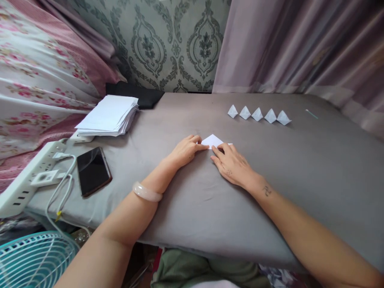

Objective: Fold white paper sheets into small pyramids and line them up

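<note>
A white sheet of folded paper [212,141] lies flat on the grey cloth, its peak pointing away from me and its lower edge under my fingers. My left hand [187,151] holds the left side, with the thumb along the bottom edge and the other fingers curled. On the right side, my right hand [232,163] presses the lower edge with bent fingers, the thumb tucked below. Part of the paper is hidden under both hands. Beyond them, several small folded paper shapes [257,115] with pointed tops stand in a row.
At the back left sits a stack of white paper [109,114] beside a black cloth [150,99]. A phone [93,171] and a power strip [27,176] with white cables lie left. A fan [36,260] is below the table edge. A thin stick [312,114] lies far right.
</note>
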### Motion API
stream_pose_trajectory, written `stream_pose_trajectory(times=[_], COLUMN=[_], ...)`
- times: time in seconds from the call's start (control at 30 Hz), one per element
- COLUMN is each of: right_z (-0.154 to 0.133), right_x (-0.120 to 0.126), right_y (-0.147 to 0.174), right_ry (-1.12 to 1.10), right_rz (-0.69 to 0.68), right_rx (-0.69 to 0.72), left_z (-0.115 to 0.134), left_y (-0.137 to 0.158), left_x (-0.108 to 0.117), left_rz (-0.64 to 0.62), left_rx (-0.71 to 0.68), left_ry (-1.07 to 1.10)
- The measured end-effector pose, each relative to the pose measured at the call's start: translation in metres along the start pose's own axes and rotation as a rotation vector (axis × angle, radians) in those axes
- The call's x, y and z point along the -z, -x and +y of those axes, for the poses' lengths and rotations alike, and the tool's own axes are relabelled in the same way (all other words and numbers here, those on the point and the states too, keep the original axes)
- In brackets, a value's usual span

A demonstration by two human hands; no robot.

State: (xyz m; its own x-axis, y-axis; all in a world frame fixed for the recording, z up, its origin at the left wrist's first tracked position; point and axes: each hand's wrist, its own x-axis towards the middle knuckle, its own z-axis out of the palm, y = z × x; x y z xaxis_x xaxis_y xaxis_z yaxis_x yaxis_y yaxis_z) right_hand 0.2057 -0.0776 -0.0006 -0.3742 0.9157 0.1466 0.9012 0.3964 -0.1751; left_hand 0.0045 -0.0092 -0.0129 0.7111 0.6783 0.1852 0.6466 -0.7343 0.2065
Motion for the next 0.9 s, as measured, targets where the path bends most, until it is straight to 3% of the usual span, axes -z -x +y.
stream_pose_trajectory(times=[0.17,0.37,0.53,0.7,0.9], right_z=[0.0,0.004,0.005,0.009,0.047], right_x=[0.006,0.006,0.003,0.006,0.0], right_y=[0.002,0.007,0.008,0.009,0.0], right_ry=[0.055,0.144,0.232,0.238,0.022], right_rz=[-0.013,0.033,0.088,0.085,0.144], right_rx=[-0.064,-0.103,-0.102,-0.151,-0.118], left_z=[0.005,0.035,0.05,0.038,0.023], left_y=[0.007,0.008,0.008,0.012,0.008], left_x=[0.01,0.028,0.03,0.028,0.022], left_rz=[-0.036,-0.183,-0.247,-0.111,0.037], left_rx=[0.089,0.258,0.36,0.383,0.356], left_ry=[-0.012,-0.131,-0.162,-0.049,-0.006])
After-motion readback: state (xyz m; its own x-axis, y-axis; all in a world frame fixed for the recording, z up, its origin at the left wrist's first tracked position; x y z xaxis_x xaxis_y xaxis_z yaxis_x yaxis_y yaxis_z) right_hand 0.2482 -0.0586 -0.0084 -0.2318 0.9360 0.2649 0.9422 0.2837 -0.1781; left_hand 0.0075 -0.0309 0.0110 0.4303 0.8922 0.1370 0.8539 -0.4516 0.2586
